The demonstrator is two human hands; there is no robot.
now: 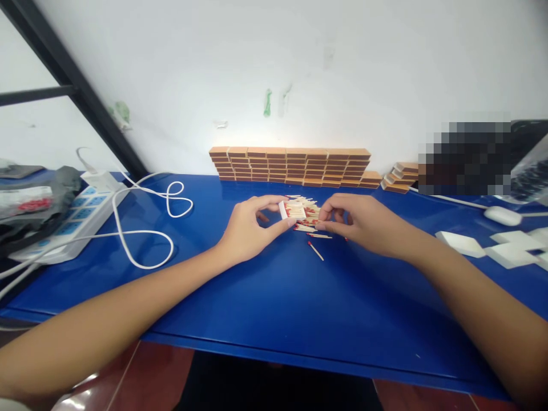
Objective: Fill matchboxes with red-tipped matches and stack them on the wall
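Note:
Between the thumb and fingers of my left hand [252, 225] is a small white matchbox tray [283, 211], tilted, with red-tipped matches lying in it. My right hand [351, 220] is closed in a pinch at the right side of a loose heap of matches [311, 212]; what its fingertips hold, if anything, is too small to make out. Part of the heap is hidden behind the tray and the right fingers. One single match [315, 251] lies on the blue table in front of the heap.
Stacked matchboxes [295, 165] form a low wall at the back, with a smaller pile [400, 177] to its right. White trays [464, 244] lie at the right. A power strip [72, 220] and white cables [143, 231] occupy the left of the blue table [257, 308].

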